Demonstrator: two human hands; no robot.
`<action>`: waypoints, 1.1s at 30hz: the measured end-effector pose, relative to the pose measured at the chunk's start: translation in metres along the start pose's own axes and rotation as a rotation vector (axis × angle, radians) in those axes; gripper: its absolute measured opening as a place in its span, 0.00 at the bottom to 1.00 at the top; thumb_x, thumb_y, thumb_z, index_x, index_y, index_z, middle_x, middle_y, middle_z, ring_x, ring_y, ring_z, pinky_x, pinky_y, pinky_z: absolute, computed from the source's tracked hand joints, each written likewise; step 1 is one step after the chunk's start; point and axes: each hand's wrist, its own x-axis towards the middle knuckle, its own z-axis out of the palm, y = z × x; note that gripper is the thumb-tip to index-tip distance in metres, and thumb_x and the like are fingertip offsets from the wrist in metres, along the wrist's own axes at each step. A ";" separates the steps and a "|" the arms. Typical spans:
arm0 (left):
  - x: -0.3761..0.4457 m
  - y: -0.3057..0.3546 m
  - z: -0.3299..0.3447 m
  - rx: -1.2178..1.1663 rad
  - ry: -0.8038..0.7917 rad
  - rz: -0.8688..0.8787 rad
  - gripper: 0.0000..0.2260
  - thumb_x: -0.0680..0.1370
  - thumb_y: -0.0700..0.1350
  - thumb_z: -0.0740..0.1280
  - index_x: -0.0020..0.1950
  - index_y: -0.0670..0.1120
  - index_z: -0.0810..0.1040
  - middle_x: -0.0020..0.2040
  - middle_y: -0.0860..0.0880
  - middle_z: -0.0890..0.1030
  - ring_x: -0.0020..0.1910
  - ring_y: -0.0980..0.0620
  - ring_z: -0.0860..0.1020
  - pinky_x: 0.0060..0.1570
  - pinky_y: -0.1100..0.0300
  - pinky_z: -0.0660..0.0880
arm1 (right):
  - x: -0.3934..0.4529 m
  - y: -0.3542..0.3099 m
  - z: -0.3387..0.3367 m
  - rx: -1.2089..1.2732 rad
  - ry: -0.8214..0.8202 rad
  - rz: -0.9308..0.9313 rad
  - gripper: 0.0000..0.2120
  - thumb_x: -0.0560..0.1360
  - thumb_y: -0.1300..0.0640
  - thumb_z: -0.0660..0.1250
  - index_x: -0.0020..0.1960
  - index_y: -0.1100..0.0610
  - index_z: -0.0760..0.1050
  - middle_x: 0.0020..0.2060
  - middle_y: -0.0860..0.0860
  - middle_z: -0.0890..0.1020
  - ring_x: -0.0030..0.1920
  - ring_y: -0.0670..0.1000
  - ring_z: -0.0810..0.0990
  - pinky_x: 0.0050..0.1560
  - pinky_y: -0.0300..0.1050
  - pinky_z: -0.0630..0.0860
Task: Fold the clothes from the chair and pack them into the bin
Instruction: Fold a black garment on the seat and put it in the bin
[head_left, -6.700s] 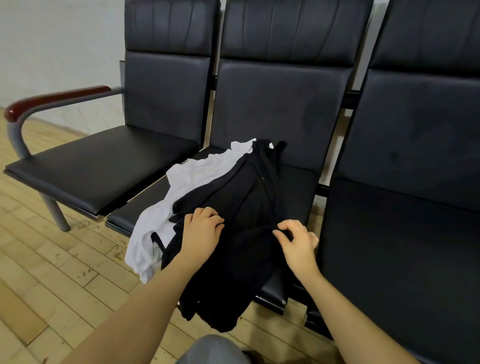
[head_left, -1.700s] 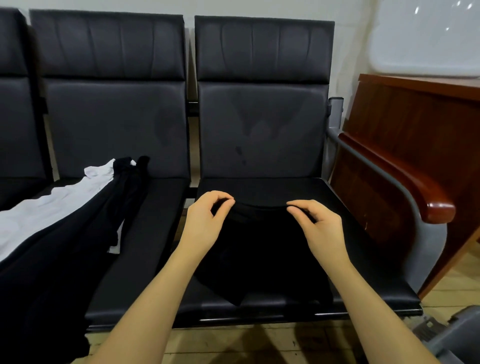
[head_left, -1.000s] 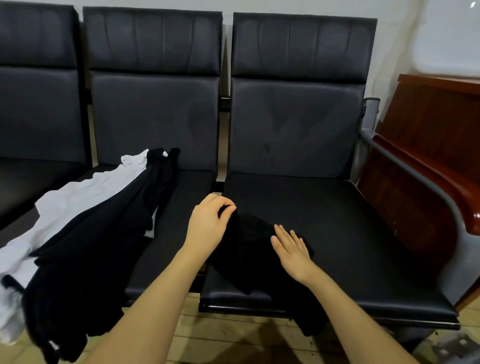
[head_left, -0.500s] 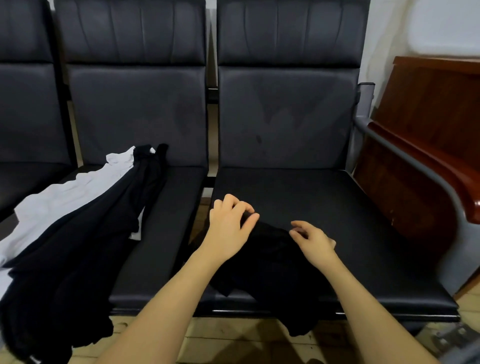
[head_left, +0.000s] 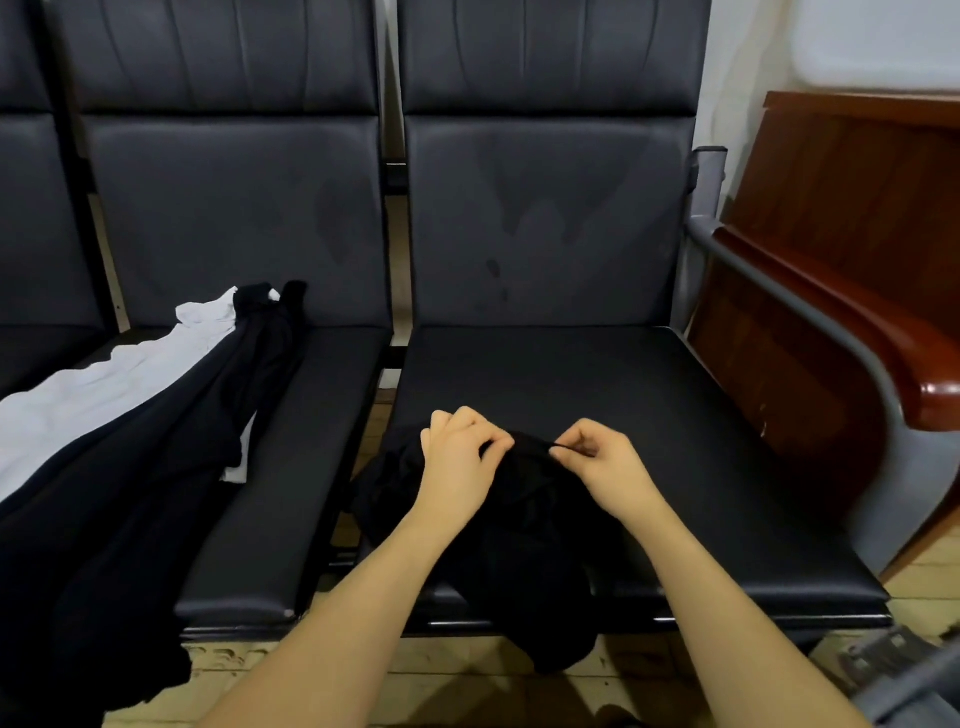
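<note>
I see my left hand (head_left: 460, 462) and right hand (head_left: 602, 465) pinching the top edge of a crumpled black garment (head_left: 519, 545), soft and matte, bunched on the smooth padded seat (head_left: 649, 415); its lower end droops over the front edge; a white cloth (head_left: 104, 389) and another black one (head_left: 156, 467) lie on the next seat.

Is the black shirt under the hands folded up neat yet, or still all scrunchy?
Still scrunchy. The black garment lies bunched on the seat, one end drooping over the front edge, while the left hand and right hand pinch its top edge.
</note>
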 end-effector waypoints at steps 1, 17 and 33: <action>0.003 0.005 -0.004 -0.034 0.043 -0.009 0.05 0.78 0.47 0.67 0.46 0.49 0.83 0.45 0.56 0.73 0.49 0.53 0.66 0.47 0.67 0.56 | 0.000 -0.005 -0.004 0.045 0.041 -0.031 0.06 0.73 0.58 0.71 0.38 0.54 0.77 0.35 0.51 0.82 0.39 0.51 0.80 0.43 0.47 0.77; 0.021 0.027 -0.027 -0.057 0.124 -0.147 0.05 0.79 0.47 0.64 0.50 0.49 0.80 0.50 0.55 0.71 0.54 0.53 0.65 0.49 0.63 0.53 | -0.022 -0.023 -0.058 0.003 0.403 -0.077 0.04 0.77 0.58 0.66 0.45 0.52 0.80 0.42 0.48 0.81 0.47 0.47 0.80 0.49 0.40 0.74; 0.013 0.007 -0.010 0.081 0.164 -0.116 0.07 0.79 0.47 0.65 0.53 0.47 0.80 0.51 0.51 0.72 0.53 0.54 0.63 0.51 0.62 0.55 | -0.032 -0.008 -0.057 0.113 0.243 -0.143 0.07 0.71 0.60 0.73 0.46 0.50 0.80 0.44 0.48 0.83 0.48 0.44 0.81 0.55 0.46 0.78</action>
